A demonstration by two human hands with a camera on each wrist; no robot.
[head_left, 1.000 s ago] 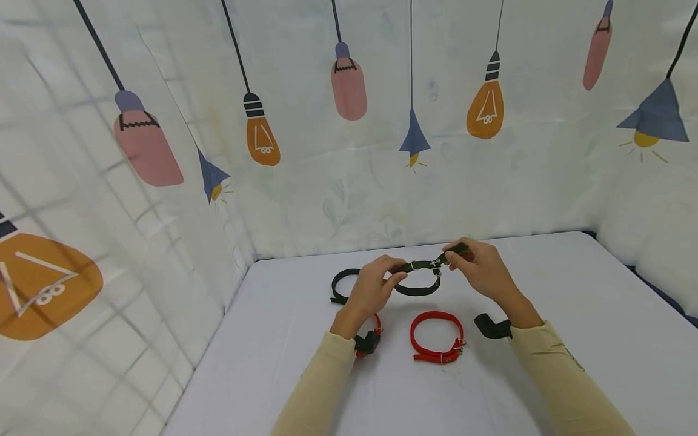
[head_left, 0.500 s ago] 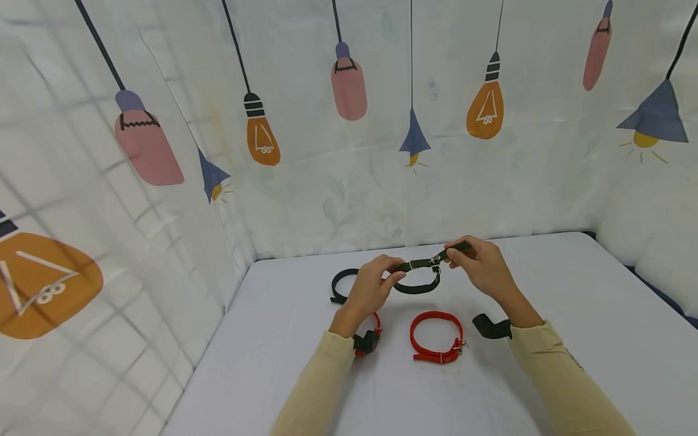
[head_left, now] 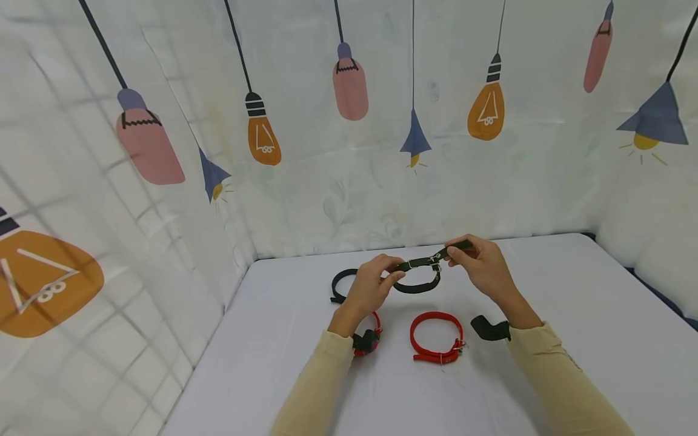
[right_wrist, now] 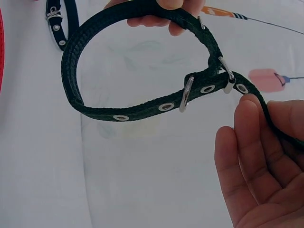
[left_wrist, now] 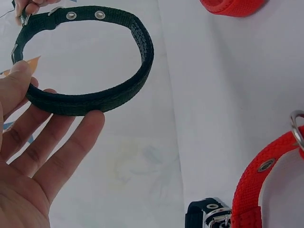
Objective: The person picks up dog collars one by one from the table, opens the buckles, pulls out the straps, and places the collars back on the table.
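Between my two hands, above the far part of the table, hangs a dark green buckled collar (head_left: 417, 289) with metal eyelets. My left hand (head_left: 371, 284) pinches its band between thumb and fingers; in the left wrist view the other fingers (left_wrist: 71, 152) spread under the loop. My right hand (head_left: 485, 269) pinches the strap's free end. In the right wrist view that end passes through the metal buckle (right_wrist: 227, 73), and a metal keeper loop (right_wrist: 186, 95) sits around the band. The fingers of my right hand (right_wrist: 266, 166) lie along the strap beyond the buckle.
A red collar (head_left: 417, 339) lies coiled on the white table (head_left: 403, 399). Another red collar (head_left: 378, 321) is partly hidden under my left wrist. Behind my left hand lies a black collar (head_left: 338, 286), partly covered. A printed curtain (head_left: 305, 212) rises along the table's far edge.
My right hand has shifted slightly up and right with the strap end. Both hands keep their hold on the green collar, which otherwise hardly moves.
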